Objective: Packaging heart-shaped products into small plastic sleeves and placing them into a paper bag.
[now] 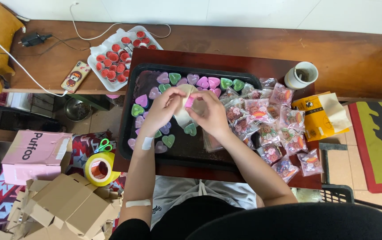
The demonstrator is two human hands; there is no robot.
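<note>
Overhead view, read from left to right. On the floor at the left lie a pink box (35,153), a heap of folded cardboard cartons (64,206) and a roll of yellow tape (100,169) with green-handled scissors (104,145) beside it, all within the seated person's reach. On the wooden bench (244,42) behind, a phone (75,76) sits on its cable next to a white tray of red-filled cups (120,58). The black tray (131,100) on the low dark table (173,55) keeps the loose heart-shaped pieces (168,140) together. Above it, the left hand (164,109) and right hand (209,113) meet, fingers pinched on a small pink piece (189,102) and a pale bag (183,116), held clear of the tray. To the right, filled printed packets (266,129) pile up, beside a white cup (301,74) and a yellow packet (317,115); a red-bordered mat (377,142) lies on the tiled floor.
</note>
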